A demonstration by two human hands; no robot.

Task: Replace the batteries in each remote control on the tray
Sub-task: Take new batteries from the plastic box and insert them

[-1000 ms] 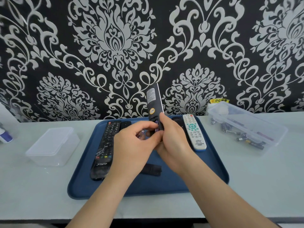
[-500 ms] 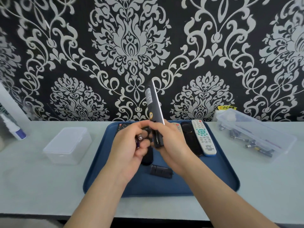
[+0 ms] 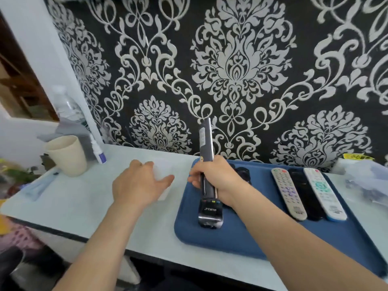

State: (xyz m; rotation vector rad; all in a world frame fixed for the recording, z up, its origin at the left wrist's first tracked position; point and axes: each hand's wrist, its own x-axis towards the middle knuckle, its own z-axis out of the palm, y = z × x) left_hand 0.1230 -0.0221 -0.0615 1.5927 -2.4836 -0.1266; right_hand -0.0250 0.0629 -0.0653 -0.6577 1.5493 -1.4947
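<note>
Pale countertop (image 3: 147, 227), damask wallpaper (image 3: 241, 66) behind; right hand (image 3: 220, 179) fingers (image 3: 194, 181) curl round upright remote (image 3: 205, 141), left hand (image 3: 136, 185) fingers (image 3: 147, 164) spread.

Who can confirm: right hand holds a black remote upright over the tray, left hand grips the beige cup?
Left hand is wrong: head view shows it open over the clear box, apart from the beige cup. Right hand holds the black remote upright over the tray, as stated.

Back wall: black wallpaper (image 3: 241, 66) with large silver-white damask pattern, full width. Pale grey-white table (image 3: 79, 198), dark front edge, set against it. Left: plain white wall section (image 3: 42, 49), then brown wooden frame (image 3: 19, 80). Lighting soft, even
</note>
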